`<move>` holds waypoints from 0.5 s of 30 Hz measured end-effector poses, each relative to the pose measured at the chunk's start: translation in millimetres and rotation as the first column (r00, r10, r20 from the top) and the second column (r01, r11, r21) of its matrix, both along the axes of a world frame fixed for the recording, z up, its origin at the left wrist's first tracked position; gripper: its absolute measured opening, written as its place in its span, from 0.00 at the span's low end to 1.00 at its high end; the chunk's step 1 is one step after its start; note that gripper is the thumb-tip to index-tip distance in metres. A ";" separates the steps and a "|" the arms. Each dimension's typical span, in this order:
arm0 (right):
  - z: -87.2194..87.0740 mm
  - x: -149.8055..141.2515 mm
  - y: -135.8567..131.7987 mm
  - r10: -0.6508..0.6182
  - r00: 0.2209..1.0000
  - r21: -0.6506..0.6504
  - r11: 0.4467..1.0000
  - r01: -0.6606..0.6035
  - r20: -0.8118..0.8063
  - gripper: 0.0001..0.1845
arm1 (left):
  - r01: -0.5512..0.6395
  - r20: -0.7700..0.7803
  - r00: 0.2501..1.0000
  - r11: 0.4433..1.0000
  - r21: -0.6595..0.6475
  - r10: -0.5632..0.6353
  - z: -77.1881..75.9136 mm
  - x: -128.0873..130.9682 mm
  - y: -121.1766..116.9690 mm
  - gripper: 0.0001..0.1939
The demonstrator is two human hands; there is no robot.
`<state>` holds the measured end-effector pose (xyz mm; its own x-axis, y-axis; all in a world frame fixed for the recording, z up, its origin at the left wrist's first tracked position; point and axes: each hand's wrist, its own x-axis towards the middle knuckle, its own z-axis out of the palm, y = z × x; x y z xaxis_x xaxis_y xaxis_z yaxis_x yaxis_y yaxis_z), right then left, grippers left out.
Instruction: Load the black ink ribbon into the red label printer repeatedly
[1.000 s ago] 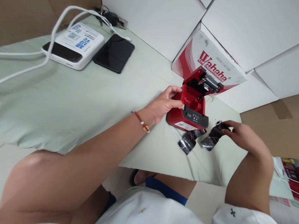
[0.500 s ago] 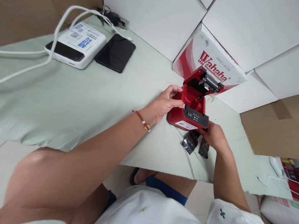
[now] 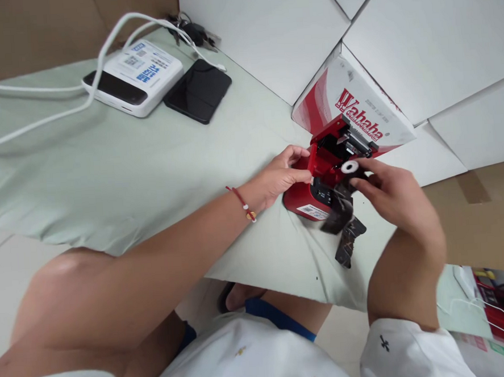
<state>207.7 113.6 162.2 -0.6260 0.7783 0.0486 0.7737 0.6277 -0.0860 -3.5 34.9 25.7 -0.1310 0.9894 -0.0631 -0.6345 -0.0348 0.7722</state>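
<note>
Fingers of the right hand (image 3: 393, 191) are pinching a small dark roll with a white ring-shaped core (image 3: 345, 169) by the open compartment of a red, boxy plastic device (image 3: 299, 201) right of centre. Those of the left hand (image 3: 279, 177) are clasping the device's wall, probably bracing it. Crumpled black film strips (image 3: 342, 212) are trailing below the roll, covering part of the dark panel (image 3: 320, 191); blur is hiding whether they are joining it, and whether the roll is touching the device is unclear

On the table (image 3: 249, 137), the power bank (image 3: 136, 70) lies left of the phone (image 3: 199, 92), keys (image 3: 195, 34) behind both; well to their right stands the device (image 3: 299, 201) (the roll (image 3: 344, 170) at its right side), the carton (image 3: 360, 105) just behind it
</note>
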 end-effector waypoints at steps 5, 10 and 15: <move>-31.9 -51.8 14.6 0.066 0.974 0.052 0.996 -0.079 0.219 0.25 | -0.012 -0.005 1.000 1.000 0.023 0.012 0.0 -0.1 0.8 0.26; -45.5 -68.5 29.9 0.053 0.923 0.052 0.996 -0.079 0.380 0.22 | -0.011 -0.022 1.000 0.999 0.035 0.012 -0.8 -0.3 1.3 0.25; -50.3 -70.9 35.5 0.075 0.945 -0.052 0.997 -0.062 0.318 0.21 | -0.019 -0.042 0.999 0.999 0.039 0.021 -2.0 0.6 2.4 0.25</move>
<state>136.9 149.1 111.9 -0.6555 0.7299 -0.1936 0.7199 0.6815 0.1316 -2.9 37.3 23.7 -0.1526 0.9881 -0.0192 -0.6002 -0.0772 0.7961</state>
